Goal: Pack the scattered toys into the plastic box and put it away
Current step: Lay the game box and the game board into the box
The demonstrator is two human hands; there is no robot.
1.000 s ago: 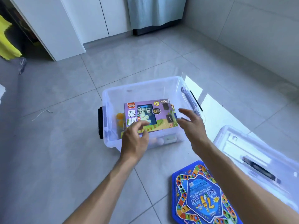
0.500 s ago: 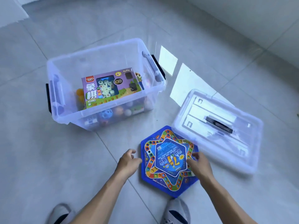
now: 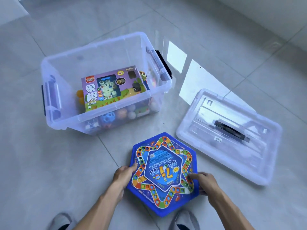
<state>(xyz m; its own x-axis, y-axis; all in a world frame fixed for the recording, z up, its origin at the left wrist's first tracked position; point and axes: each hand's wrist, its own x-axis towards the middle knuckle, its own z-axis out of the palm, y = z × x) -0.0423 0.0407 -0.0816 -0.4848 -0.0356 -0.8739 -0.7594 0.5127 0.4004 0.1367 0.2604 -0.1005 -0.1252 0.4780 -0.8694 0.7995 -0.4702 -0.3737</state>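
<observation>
A blue hexagonal game board [image 3: 163, 173] with a coloured star track lies on the floor close to me. My left hand [image 3: 123, 174] grips its left edge and my right hand [image 3: 203, 181] grips its right edge. Beyond it stands the clear plastic box [image 3: 54, 97], open at the top. A purple chess game box [image 3: 113, 87] rests inside on several balls and small toys.
The box's clear lid [image 3: 232, 135], with a black handle, lies on the floor to the right of the board. My two slippered feet [image 3: 60, 220] show at the bottom edge. Grey floor tiles surround everything, and a wall runs along the upper right.
Both hands left the purple game box in the plastic box, came down to the blue board and closed on its two sides. The view tilted down.
</observation>
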